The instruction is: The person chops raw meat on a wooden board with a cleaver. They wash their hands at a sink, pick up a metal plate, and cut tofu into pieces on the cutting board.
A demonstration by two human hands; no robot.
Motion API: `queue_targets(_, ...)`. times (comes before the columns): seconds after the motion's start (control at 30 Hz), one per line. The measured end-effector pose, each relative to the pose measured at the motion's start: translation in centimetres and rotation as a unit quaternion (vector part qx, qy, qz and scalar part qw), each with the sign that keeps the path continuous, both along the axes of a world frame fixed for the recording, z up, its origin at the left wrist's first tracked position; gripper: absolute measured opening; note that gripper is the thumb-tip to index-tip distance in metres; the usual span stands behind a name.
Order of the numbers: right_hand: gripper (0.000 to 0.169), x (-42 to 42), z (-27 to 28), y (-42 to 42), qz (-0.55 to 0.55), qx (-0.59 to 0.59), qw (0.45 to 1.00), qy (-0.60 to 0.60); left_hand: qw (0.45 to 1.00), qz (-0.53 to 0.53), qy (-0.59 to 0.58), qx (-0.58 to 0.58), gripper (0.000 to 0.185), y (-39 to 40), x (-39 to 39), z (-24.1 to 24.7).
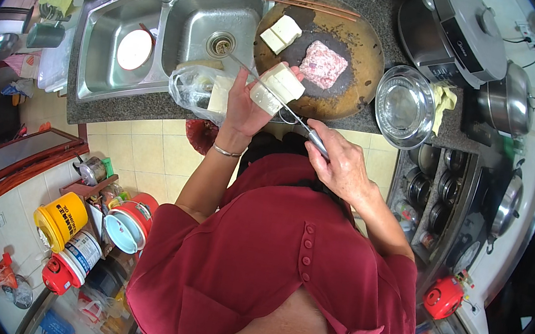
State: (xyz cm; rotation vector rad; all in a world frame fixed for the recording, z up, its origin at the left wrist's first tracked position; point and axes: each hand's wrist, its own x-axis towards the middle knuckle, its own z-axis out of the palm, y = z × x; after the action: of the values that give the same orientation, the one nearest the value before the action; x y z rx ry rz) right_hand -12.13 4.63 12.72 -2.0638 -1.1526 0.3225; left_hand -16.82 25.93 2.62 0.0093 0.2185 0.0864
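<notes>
A white block of tofu (278,89) rests on the palm and fingers of my left hand (241,112), above the near edge of a round wooden cutting board (355,90). My right hand (339,165) grips the grey handle of a thin-bladed knife (318,144). Its narrow blade lies across the tofu, where a seam shows; how deep it goes I cannot tell. Two more pieces of tofu (281,34) sit side by side on the board, left of a pinkish slab of minced meat (323,64). Beside my left wrist, another pale block (220,94) is at a clear plastic bag (189,90).
Wooden chopsticks (315,7) lie over the board's far edge. Left of it is a double steel sink (185,19) holding a white plate (135,50). A glass dish (404,107) stands to the right, near a large grey electric cooker (453,37) and a steel pot (508,100).
</notes>
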Motion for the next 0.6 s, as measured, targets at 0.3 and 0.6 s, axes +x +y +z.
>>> queue_targets(0.3,0.040,-0.1,-0.2,0.0,-0.005,0.001,1.000,-0.003,1.000,0.001,0.012,0.007,0.077,-0.1,0.0,0.6)
queue_targets(0.6,0.042,0.1,-1.5,0.1,-0.002,-0.017,1.000,-0.020,1.000,-0.002,0.008,-0.015,0.076,-0.3,0.1,0.7)
